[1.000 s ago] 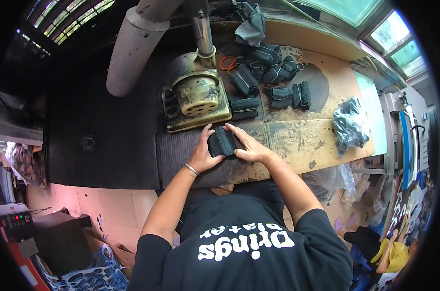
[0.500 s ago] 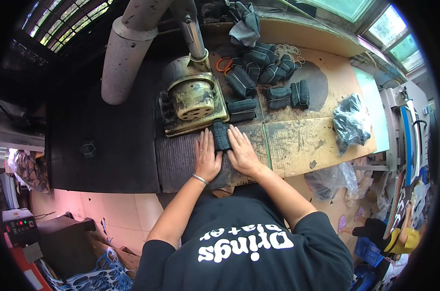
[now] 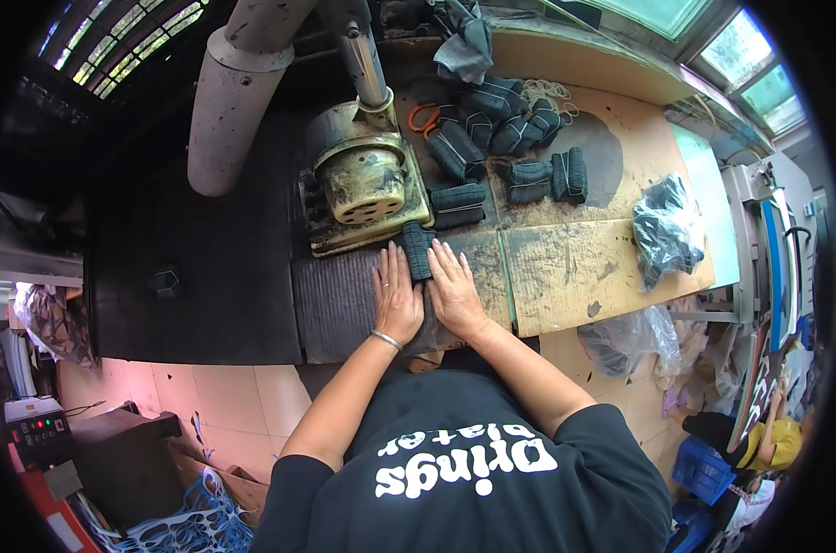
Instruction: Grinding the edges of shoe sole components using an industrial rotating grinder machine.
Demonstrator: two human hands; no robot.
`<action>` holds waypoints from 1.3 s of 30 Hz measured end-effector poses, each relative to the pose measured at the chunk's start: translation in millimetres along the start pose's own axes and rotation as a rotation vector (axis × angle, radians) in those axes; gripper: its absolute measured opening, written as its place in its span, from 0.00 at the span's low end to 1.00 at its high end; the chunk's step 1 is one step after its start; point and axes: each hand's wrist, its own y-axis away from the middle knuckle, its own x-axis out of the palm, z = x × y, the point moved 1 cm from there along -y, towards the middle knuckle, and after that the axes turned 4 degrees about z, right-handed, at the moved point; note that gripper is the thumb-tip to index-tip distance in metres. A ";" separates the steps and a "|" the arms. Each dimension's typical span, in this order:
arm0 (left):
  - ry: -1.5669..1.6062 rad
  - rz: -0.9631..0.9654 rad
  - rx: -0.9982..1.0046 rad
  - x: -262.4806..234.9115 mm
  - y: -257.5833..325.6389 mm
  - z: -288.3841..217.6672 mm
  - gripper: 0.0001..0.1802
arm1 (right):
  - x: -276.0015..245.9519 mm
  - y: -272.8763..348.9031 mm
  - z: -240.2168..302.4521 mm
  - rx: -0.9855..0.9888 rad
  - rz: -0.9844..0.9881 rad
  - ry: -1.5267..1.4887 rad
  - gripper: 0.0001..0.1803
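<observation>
A narrow stack of thin dark pieces (image 3: pixel 419 251) lies in front of a worn yellowish machine (image 3: pixel 367 180), its far end against the machine's base. My left hand (image 3: pixel 399 297) rests flat along the stack's left side, fingers stretched out and pointing away from me. On the other side my right hand (image 3: pixel 454 291) lies likewise, fingers extended and touching the stack's right edge. The stack sits between the two hands, and neither wraps around it. Just beyond it is a dark bundle tied with pale bands (image 3: pixel 458 205), beside the machine.
More banded dark bundles (image 3: pixel 529 182) are piled toward the back, near orange-handled scissors (image 3: pixel 424 120) and pale loops of band (image 3: pixel 549 95). A clear bag of dark pieces (image 3: pixel 667 233) lies on the right of the cardboard-covered table (image 3: pixel 565 286). A thick grey pipe (image 3: pixel 229 120) hangs at left.
Both hands stay flat at the stack's sides, with only slight shifts. The view has moved a little. At the far right, a person in yellow has shifted slightly.
</observation>
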 end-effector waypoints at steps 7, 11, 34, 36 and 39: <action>0.015 -0.016 0.006 -1.0 2.6 -0.7 0.40 | -3.9 1.3 -0.9 -0.016 -0.044 0.014 0.31; 0.024 -0.018 0.013 -2.6 2.0 -2.0 0.39 | -7.4 -1.0 -6.1 -0.017 -0.042 0.017 0.29; 0.175 -0.085 0.240 -43.5 32.1 -4.7 0.30 | -45.9 23.3 0.3 -0.145 0.214 -0.195 0.41; 0.155 -0.063 0.210 -35.0 36.2 -0.3 0.33 | -36.9 22.8 -3.3 -0.162 0.273 -0.079 0.41; 0.156 -0.055 0.180 -27.6 36.9 -5.3 0.42 | -28.3 25.1 2.3 -0.139 0.242 -0.043 0.40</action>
